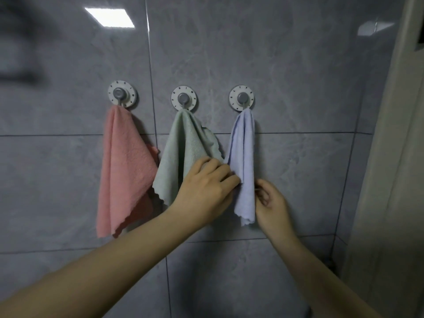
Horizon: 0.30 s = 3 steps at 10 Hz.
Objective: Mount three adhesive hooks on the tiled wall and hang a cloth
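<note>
Two bare forearms reach up from the lower edge toward the wall. Left hand (206, 189): fingers curled forward, tips at the left edge of the pale lavender-blue microfibre cloth (244, 166); looks like a pinch on that edge, though the contact itself is hidden behind the fingers. The hand also overlaps the lower right part of the sage-green scalloped-edged cloth (183, 154). Right hand (271, 203): fingers curled at the lavender cloth's right edge, just beside or touching it; grip or brush, cannot tell.

Beyond the hands, on the glossy grey marble-patterned tiled wall (298, 76): three round white adhesive hooks with grey centre pegs, in a row above the horizontal grout line. Left hook (122, 94) carries a salmon-pink textured cloth (124, 175); middle hook (184, 98) carries the green one; right hook (242, 97) carries the lavender one, hanging in narrow folds. A pale door frame or panel (399, 157) runs down the wall's right edge.

Judgement: all three hooks are mounted and loaded, so this is the finishing step — settling the last cloth. Next move calls for a light downward smoothing only, then letting go gently; a hard tug risks straining the adhesive or slipping the cloth off its peg.
</note>
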### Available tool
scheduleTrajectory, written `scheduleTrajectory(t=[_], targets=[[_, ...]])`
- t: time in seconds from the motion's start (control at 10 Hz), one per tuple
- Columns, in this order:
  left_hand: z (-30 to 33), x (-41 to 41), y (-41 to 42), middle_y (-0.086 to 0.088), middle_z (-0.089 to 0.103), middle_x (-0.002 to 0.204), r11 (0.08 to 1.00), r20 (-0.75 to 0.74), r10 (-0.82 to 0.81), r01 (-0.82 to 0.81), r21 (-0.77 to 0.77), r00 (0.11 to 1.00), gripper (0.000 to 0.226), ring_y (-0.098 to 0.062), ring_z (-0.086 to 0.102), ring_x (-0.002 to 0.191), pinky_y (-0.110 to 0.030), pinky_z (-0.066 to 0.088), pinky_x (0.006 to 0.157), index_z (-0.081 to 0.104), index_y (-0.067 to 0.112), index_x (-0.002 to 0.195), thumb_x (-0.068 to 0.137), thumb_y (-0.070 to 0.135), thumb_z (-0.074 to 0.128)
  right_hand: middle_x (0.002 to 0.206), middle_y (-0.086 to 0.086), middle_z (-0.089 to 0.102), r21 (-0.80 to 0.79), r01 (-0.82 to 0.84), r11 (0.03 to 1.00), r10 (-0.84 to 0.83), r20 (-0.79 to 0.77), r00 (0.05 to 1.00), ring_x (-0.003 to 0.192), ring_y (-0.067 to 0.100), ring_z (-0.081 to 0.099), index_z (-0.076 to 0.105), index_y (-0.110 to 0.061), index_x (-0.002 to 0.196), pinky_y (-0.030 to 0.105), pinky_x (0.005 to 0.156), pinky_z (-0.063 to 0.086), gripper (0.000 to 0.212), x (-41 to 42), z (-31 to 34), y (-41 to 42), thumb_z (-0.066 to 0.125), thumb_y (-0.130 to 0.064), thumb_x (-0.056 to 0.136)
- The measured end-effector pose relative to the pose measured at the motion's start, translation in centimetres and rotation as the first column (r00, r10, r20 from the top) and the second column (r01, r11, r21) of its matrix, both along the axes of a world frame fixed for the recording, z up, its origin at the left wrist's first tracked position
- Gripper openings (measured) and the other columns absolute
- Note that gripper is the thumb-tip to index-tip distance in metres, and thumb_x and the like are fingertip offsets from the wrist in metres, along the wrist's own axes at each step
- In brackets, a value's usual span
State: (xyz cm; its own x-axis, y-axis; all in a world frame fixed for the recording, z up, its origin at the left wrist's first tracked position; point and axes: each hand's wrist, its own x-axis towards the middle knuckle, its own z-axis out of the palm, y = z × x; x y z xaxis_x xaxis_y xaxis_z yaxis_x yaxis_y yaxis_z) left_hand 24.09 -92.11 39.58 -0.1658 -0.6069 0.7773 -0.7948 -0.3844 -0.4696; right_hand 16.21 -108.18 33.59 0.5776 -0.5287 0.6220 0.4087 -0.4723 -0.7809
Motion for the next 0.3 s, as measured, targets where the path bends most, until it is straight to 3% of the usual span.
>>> scheduleTrajectory(t=[0.2, 0.3], targets=[[-0.7, -1.3, 1.9, -0.002, 0.063, 0.090, 0.999, -0.100, 0.018, -0.022, -0.046, 0.995, 0.015, -0.025, 0.056, 0.084, -0.040, 0.040, 0.087, 0.068, 0.016, 0.092, 0.088, 0.028, 0.059, 0.092, -0.005, 0.071, 0.007, 0.061, 0.998, -0.061, 0.091, 0.994, 0.085, 0.014, 0.069, 0.064, -0.025, 0.093, 0.028, 0.077, 0.056, 0.028, -1.5, -1.2, 0.9, 0.071, -0.001, 0.081], [0.4, -1.8, 3.9, -0.003, 0.058, 0.087, 0.991, -0.161, 0.046, -0.065, -0.114, 0.986, 0.016, -0.025, 0.052, 0.082, -0.041, 0.039, 0.084, 0.062, 0.015, 0.086, 0.083, 0.030, 0.055, 0.080, -0.015, 0.067, 0.027, 0.124, 0.992, -0.127, 0.183, 0.975, 0.074, 0.005, 0.065, 0.057, -0.026, 0.083, 0.015, 0.073, 0.051, 0.033, -2.3, 0.5, 0.8, 0.071, 0.003, 0.081]])
